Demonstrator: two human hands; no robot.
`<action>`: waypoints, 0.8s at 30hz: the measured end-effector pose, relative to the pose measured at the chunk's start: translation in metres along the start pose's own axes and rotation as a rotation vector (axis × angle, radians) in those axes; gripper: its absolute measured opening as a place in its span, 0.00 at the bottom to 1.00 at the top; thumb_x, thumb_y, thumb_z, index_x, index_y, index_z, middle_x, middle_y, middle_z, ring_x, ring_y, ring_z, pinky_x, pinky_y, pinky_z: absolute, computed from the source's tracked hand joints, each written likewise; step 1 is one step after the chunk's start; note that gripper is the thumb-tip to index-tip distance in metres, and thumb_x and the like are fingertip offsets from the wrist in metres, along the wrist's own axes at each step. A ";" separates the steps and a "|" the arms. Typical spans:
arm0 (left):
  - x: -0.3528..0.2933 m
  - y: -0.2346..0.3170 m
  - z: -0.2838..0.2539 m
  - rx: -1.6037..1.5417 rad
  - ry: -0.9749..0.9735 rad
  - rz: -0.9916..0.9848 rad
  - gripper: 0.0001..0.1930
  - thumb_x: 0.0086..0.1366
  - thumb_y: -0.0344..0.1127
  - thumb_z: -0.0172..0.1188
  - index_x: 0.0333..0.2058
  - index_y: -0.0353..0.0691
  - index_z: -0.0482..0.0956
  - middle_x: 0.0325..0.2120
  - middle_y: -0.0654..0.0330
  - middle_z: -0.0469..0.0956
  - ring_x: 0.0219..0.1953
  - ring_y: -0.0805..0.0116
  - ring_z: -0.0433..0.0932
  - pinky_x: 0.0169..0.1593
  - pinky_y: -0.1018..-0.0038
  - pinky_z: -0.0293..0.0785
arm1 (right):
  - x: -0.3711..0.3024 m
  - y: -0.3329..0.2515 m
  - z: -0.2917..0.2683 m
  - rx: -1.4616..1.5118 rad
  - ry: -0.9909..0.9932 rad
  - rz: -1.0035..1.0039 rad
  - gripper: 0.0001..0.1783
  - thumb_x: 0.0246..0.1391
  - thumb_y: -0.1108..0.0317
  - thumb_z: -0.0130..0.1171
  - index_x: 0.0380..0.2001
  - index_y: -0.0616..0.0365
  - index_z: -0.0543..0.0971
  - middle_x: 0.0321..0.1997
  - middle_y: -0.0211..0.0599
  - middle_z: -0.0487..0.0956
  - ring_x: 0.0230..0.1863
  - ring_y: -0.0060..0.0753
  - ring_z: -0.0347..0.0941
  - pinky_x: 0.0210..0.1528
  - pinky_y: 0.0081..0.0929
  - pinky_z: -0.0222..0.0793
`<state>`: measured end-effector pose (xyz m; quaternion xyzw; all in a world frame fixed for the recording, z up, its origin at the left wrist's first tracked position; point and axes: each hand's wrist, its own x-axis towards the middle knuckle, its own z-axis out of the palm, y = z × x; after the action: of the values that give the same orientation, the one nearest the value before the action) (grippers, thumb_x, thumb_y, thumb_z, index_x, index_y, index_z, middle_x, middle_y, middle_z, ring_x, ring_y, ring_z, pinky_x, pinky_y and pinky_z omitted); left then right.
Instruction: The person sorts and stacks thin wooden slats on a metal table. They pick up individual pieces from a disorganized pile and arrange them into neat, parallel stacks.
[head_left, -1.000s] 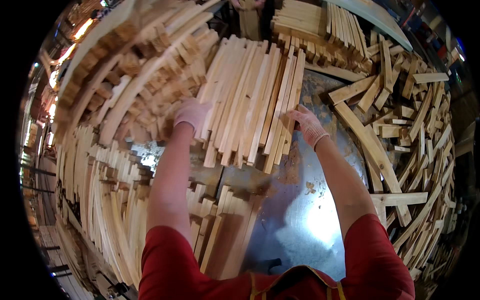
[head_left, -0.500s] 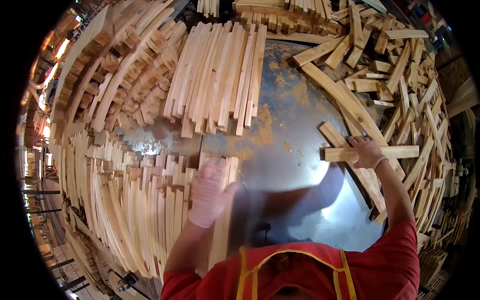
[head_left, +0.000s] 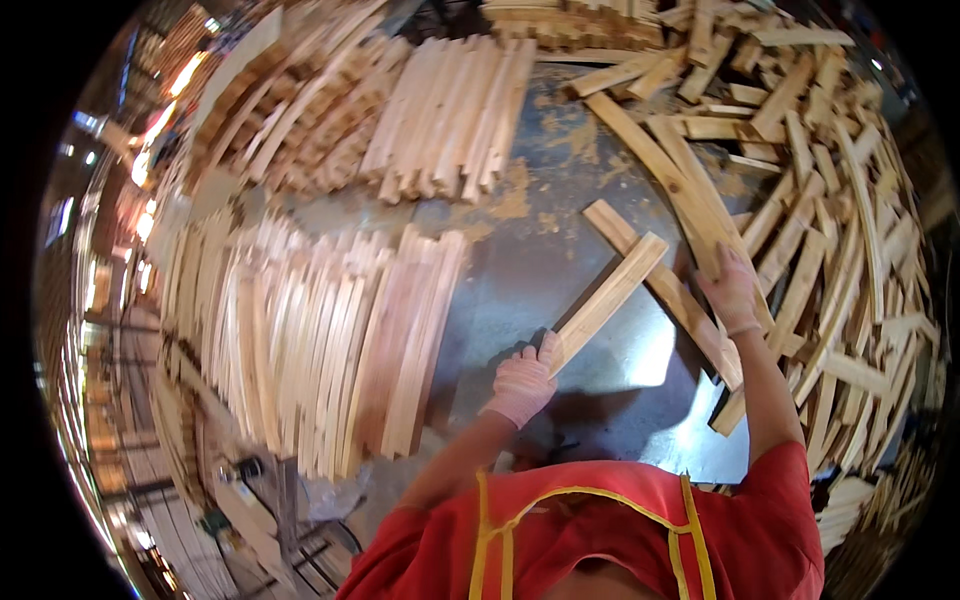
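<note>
My left hand point(head_left: 525, 382) is closed around the near end of a short wooden board point(head_left: 610, 302), which slants away to the right above the metal tabletop. The far end of this board overlaps another wooden board point(head_left: 690, 315) lying diagonally beneath. On the right, my right hand point(head_left: 733, 290) reaches onto a long wooden plank point(head_left: 705, 205) beside the pile, its fingers bent over the plank's edge. A second long plank point(head_left: 640, 150) lies against it, partly overlapped.
Sorted wooden strips point(head_left: 300, 340) lie side by side at the left, with another row point(head_left: 450, 115) behind them. Stacked lumber point(head_left: 330, 110) rises at the far left. A jumbled heap of boards point(head_left: 810, 200) covers the right side. Sawdust patches mark the metal tabletop point(head_left: 530, 270).
My left hand has moved right from the strips and now holds a short board. My right hand has gone from a short board to the long plank. The view has shifted.
</note>
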<state>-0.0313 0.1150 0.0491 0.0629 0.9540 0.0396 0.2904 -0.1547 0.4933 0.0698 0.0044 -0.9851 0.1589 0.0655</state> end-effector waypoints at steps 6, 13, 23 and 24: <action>-0.081 -0.072 0.056 -0.170 0.320 -0.125 0.35 0.61 0.40 0.58 0.69 0.42 0.68 0.58 0.51 0.76 0.59 0.49 0.77 0.61 0.52 0.75 | -0.062 -0.030 0.034 -0.161 -0.394 0.033 0.55 0.50 0.52 0.73 0.77 0.54 0.59 0.65 0.48 0.76 0.65 0.56 0.73 0.68 0.45 0.69; -0.160 -0.197 0.106 0.228 0.708 -0.143 0.33 0.60 0.43 0.63 0.65 0.42 0.72 0.61 0.52 0.72 0.67 0.45 0.68 0.69 0.45 0.64 | -0.127 -0.098 0.101 1.296 -0.387 0.416 0.37 0.59 0.66 0.65 0.71 0.61 0.69 0.49 0.43 0.83 0.49 0.41 0.80 0.54 0.36 0.77; -0.166 -0.193 0.032 -0.168 0.732 -0.090 0.36 0.62 0.47 0.67 0.67 0.41 0.72 0.68 0.50 0.68 0.72 0.45 0.62 0.75 0.50 0.56 | -0.171 -0.376 0.177 0.558 -0.913 -0.193 0.26 0.60 0.51 0.60 0.56 0.56 0.81 0.49 0.57 0.85 0.53 0.57 0.81 0.56 0.47 0.74; -0.166 -0.197 0.028 -0.168 0.739 -0.058 0.35 0.63 0.47 0.66 0.67 0.41 0.71 0.68 0.49 0.67 0.72 0.44 0.61 0.75 0.48 0.55 | -0.166 -0.387 0.182 0.583 -0.934 -0.236 0.24 0.60 0.52 0.59 0.53 0.55 0.82 0.46 0.55 0.86 0.50 0.54 0.83 0.54 0.44 0.75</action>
<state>0.1023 -0.1023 0.0950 -0.0067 0.9893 0.1292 -0.0679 -0.0019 0.0670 -0.0023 0.2022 -0.8177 0.3972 -0.3643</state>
